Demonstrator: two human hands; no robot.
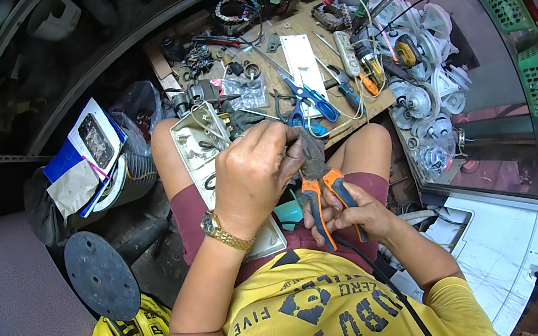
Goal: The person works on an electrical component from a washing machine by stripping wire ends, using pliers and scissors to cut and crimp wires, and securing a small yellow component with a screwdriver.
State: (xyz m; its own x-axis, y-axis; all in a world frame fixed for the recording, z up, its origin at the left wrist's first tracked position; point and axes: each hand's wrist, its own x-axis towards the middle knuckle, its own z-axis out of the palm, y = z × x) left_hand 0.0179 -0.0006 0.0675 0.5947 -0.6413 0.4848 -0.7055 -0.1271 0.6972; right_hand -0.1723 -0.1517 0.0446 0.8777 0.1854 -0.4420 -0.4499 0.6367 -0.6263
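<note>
My right hand [366,213] is wrapped round a pair of pliers [332,177] with orange and black handles, whose handles stand apart in a V. The dark pliers head points away from me, over the near table edge. My left hand [256,169], a gold watch on its wrist, is closed with fingertips pinched beside that head. Whatever those fingers hold is hidden. Beneath the left forearm, a long off-white plastic housing [200,162] rests across my lap, with cables inside its far end.
The wooden workbench [383,102] ahead carries blue-handled scissors [301,95], a flat white panel [303,65], an orange screwdriver [368,84], a power strip [347,53] and copper coils. White plastic parts [447,82] pile up right. A round metal plate [101,275] stands left.
</note>
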